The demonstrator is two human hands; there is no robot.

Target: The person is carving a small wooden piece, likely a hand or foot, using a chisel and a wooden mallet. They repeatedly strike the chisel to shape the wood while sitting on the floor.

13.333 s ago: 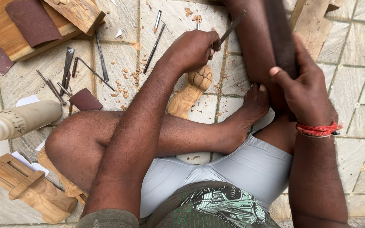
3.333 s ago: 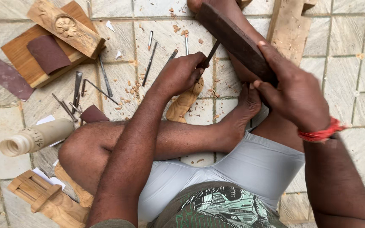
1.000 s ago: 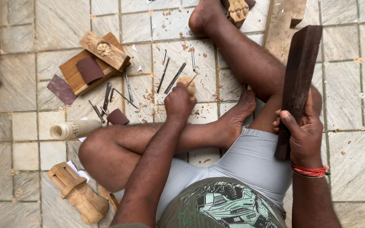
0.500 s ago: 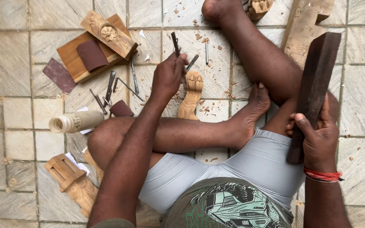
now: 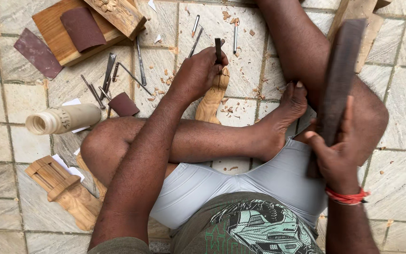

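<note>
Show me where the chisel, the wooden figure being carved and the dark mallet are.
chisel (image 5: 218, 49), head view, on its dark shaft above the left hand.
wooden figure (image 5: 211, 104), head view, on its pale lower body.
dark mallet (image 5: 339, 80), head view, on its long flat face.

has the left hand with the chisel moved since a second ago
Yes. The left hand has brought the chisel from the bare tiles onto the carved wooden figure.

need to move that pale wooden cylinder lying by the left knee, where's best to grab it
Probably around the middle of the pale wooden cylinder, coming down from above. It lies on its side on the tiled floor, its open end toward the picture's left. The rounded body is bare on top, so fingers can wrap it there. Scattered chisels and a sandpaper scrap crowd its right end.
</note>
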